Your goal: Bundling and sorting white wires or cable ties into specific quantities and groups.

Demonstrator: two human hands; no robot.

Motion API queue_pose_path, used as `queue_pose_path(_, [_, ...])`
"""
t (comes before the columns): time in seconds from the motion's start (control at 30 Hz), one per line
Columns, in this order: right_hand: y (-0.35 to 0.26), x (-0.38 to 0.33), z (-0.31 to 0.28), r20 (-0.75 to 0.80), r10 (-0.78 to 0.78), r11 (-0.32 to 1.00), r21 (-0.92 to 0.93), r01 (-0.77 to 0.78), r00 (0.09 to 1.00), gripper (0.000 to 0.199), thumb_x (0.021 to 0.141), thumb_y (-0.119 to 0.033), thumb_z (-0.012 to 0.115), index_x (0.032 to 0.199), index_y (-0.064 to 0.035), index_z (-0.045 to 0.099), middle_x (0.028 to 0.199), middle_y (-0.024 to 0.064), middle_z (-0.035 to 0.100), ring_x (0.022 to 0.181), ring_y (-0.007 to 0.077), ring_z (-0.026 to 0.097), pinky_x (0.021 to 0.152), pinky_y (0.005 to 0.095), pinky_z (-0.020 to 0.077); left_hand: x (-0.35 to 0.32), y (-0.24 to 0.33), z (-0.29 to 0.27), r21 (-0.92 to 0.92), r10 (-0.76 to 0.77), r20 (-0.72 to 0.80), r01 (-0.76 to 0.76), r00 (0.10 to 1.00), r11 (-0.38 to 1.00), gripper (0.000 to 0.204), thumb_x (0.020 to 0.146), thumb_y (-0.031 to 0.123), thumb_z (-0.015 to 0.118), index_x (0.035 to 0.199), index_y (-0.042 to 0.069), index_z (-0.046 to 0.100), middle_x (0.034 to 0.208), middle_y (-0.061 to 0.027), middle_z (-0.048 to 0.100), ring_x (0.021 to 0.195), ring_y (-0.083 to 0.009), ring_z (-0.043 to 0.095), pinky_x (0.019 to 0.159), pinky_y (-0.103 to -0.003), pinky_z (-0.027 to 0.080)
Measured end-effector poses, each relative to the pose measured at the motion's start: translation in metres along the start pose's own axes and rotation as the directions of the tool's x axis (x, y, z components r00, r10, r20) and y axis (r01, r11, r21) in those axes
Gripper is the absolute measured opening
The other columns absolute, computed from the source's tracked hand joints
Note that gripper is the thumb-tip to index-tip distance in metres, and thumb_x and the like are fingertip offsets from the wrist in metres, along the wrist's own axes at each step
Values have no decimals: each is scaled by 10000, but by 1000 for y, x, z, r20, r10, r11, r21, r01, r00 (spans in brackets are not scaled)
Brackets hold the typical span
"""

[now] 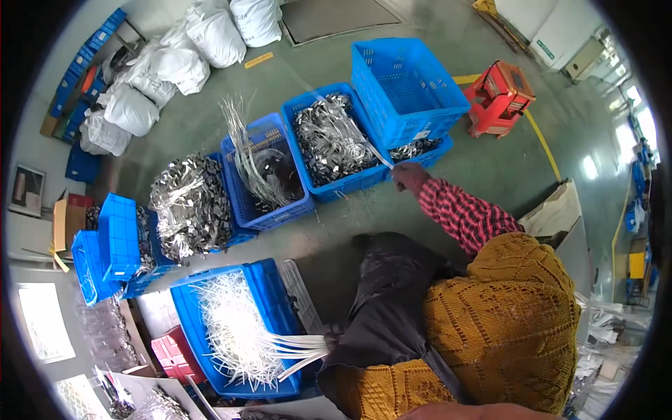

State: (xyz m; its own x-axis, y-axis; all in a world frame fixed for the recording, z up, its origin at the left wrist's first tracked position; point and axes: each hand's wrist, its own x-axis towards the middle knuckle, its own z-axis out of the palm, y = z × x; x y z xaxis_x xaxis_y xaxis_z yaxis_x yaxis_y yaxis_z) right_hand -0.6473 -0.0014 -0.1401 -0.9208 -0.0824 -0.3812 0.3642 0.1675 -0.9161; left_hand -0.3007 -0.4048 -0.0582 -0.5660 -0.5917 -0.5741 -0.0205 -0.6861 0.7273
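My left hand (335, 339), in a dark glove at the edge of the dark apron, is closed around a bundle of long thin white strips (299, 345). Their far ends lie over a heaped blue bin (276, 297) of similar white strips. My right hand (409, 178), in a dark reddish glove below a red-and-black checked sleeve, reaches out to the edge of another blue bin (336, 187). Its fingers are closed on one thin pale strip (380, 157). That strip slants over a pile of shiny metal strips (332, 136) with small dark ends in the bin.
A tall blue crate (448, 112) stands on the far bin's right part. Left of it are a blue basket (269, 220) with long wires and a heap of metal strips (189, 206). A red machine (498, 98) stands at right; white sacks (213, 35) line the back.
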Motion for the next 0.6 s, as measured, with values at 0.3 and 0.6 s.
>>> queue_pose_path(0.3, [-30,183,-120,-325,-19,1000,-14,16,945,426,877,-472,586,1015,-80,679,876,128,713,681,267,657,694,436,534,16,-48,10,-41,-105,233,118,967,992,472,883,449,641,1208,111,586,1120,-90,598,1013,-233,586,837,-438,508])
queue_pose_path(0.6, [-28,290,-124,-257,-366,466,-882,-63,895,741,907,-478,586,1442,-1,398,1444,230,465,1334,389,440,1106,437,354,-50,-22,152,821,685,-52,-359,727,444,298,993,177,528,1244,32,599,1060,-81,621,955,-183,606,850,-313,497])
